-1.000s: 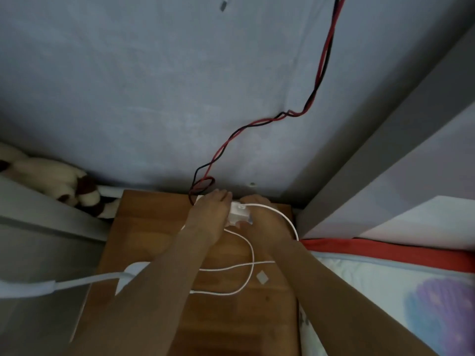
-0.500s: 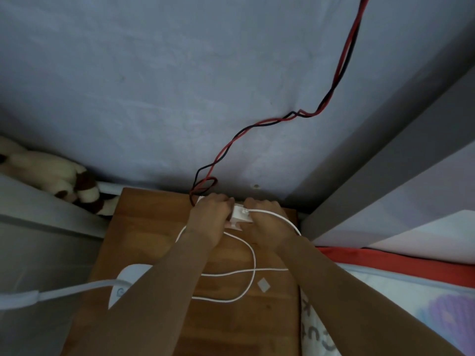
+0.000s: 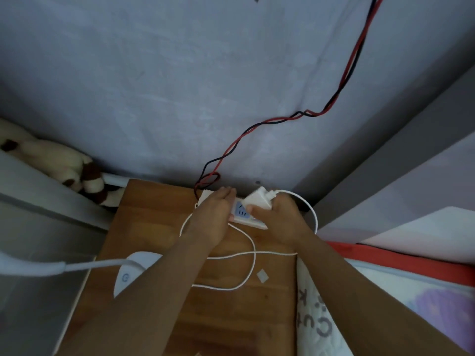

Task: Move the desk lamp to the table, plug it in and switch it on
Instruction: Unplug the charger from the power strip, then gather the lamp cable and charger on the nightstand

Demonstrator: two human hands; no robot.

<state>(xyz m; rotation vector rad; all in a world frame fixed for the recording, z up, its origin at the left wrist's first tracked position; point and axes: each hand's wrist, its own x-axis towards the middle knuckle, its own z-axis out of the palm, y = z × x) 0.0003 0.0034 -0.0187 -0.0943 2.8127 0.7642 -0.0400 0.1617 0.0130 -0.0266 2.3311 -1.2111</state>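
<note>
The white desk lamp's base [image 3: 131,271], with a power button on top, sits on the small wooden table [image 3: 144,222]; its neck runs off to the left. Its white cord [image 3: 250,258] loops across the table. At the table's back edge lies a white power strip [image 3: 243,214] with a blue socket face. My left hand [image 3: 213,217] presses down on the strip's left part. My right hand [image 3: 280,219] grips the lamp's white plug adapter [image 3: 259,199], tilted over the socket; whether its pins are in is hidden.
A red and black twisted wire [image 3: 257,127] runs down the grey wall to the strip. A plush toy [image 3: 64,163] lies behind the table at the left. A bed with a red-edged mattress [image 3: 411,265] borders the table on the right. A small white tab [image 3: 262,275] lies on the table.
The plug adapter has tipped up and to the right in my right hand, and the strip's blue socket face now shows. My left hand stays on the strip.
</note>
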